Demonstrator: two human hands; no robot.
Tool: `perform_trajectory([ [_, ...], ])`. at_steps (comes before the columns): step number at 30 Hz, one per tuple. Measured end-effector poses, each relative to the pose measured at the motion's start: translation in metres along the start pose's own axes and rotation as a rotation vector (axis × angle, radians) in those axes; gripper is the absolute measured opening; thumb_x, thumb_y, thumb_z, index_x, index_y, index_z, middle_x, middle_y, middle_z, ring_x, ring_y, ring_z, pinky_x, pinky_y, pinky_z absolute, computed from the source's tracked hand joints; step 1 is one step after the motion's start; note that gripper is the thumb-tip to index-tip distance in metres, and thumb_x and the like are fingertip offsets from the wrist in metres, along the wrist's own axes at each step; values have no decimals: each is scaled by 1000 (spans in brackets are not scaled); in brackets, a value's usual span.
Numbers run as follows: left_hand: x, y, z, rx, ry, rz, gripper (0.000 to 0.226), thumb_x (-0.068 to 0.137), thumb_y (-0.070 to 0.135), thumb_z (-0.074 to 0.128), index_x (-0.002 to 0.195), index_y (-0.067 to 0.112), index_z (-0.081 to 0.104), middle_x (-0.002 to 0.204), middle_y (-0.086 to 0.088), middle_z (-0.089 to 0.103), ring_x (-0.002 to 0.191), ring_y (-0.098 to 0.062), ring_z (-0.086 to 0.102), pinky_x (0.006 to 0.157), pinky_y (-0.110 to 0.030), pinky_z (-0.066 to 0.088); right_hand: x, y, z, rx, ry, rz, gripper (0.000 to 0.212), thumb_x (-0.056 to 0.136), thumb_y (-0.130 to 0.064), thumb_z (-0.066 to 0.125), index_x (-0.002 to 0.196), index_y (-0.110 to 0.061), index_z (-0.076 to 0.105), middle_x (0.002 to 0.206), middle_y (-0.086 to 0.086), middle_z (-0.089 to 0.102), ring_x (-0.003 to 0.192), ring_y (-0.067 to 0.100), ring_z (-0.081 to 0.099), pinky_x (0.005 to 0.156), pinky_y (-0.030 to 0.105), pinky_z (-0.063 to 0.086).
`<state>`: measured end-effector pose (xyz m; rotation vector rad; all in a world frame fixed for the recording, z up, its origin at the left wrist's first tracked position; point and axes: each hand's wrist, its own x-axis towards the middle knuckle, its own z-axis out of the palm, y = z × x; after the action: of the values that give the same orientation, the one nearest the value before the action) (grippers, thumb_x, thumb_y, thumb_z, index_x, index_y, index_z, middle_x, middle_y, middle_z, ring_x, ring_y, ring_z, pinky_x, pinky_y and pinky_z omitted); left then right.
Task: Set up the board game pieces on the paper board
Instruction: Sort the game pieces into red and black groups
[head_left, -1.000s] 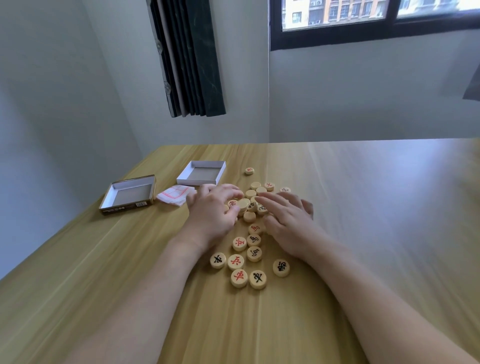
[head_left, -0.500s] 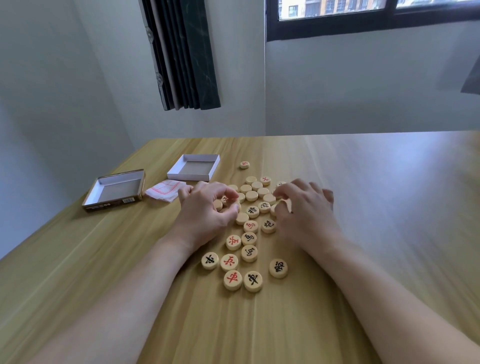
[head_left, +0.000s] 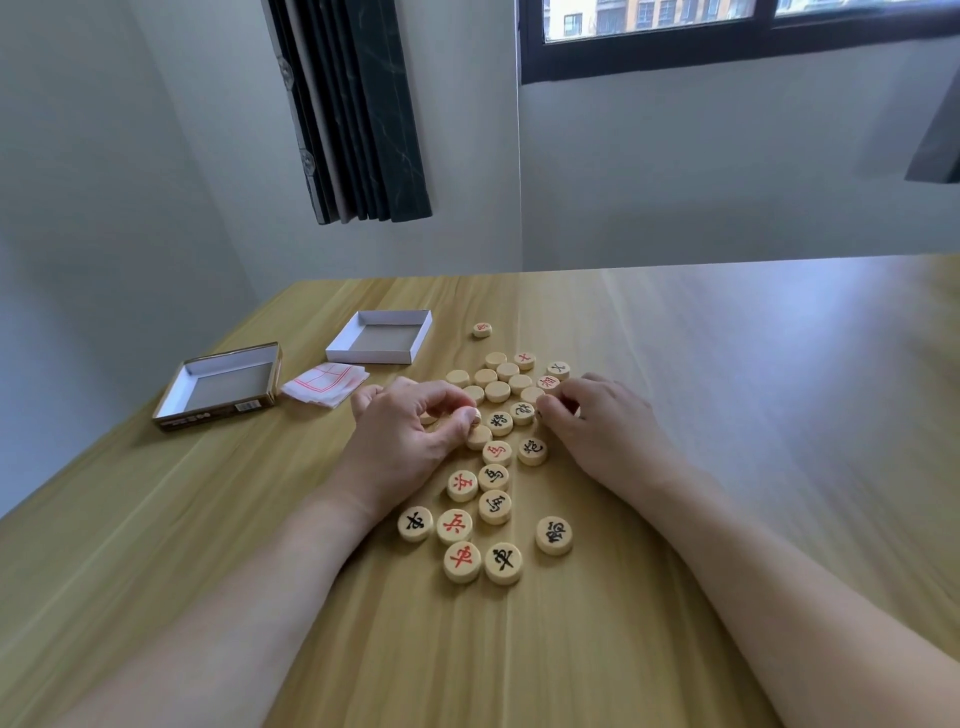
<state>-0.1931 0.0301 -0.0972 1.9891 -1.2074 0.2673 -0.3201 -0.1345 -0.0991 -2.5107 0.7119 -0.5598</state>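
Several round wooden game pieces (head_left: 494, 481) with red or black characters lie scattered on the wooden table (head_left: 727, 415); some at the far end show blank faces. My left hand (head_left: 405, 436) pinches one piece (head_left: 470, 415) between thumb and fingers at the cluster's left side. At the cluster's right side my right hand (head_left: 597, 421) has its fingertips curled down on a piece, which they mostly hide. The folded paper board (head_left: 324, 387), white with red lines, lies left of the pieces, folded up.
A white box tray (head_left: 382, 338) and a brown-edged box lid (head_left: 223, 387) sit at the far left. One lone piece (head_left: 482, 329) lies beyond the cluster. A dark curtain and a window are on the wall behind.
Both hands have shifted from lying over the pile to pinching pieces at its sides. The view has tilted down a little. More far pieces show.
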Motion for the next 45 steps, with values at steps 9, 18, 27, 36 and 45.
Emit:
perform_trajectory([
  [9,3,-5,6,108,-72,8,10,83,45,56,83,44,66,92,24,61,103,4,44,87,-28,15,-1,-1,2,20,-35,-16,17,94,-37,47,87,-27,59,97,-12,51,99,15,52,96,35,32],
  [18,4,-13,-18,-113,-69,-180,32,67,18,52,93,32,65,87,8,49,74,-8,42,70,-22,37,0,-5,5,-41,53,-196,28,95,-22,47,116,-33,62,121,-11,54,118,14,44,101,33,27],
  [27,-3,-14,-25,-71,-340,-115,21,82,16,73,99,26,64,90,11,48,72,6,46,67,-8,37,3,-2,8,-72,-40,-188,41,96,-16,37,125,-34,59,132,-17,47,127,7,32,96,27,14],
  [36,1,-22,-15,-11,-320,-31,13,88,33,67,99,25,66,92,11,55,78,-4,50,66,-15,39,6,-3,7,77,20,-110,21,92,-11,54,100,-20,70,117,-8,54,109,16,54,97,30,40],
  [45,5,-22,-17,-164,-294,-141,18,95,29,57,87,22,71,90,5,65,80,-8,61,75,-25,48,5,-4,6,28,31,-161,9,92,-20,61,99,-20,65,104,-3,58,99,16,52,87,27,39],
])
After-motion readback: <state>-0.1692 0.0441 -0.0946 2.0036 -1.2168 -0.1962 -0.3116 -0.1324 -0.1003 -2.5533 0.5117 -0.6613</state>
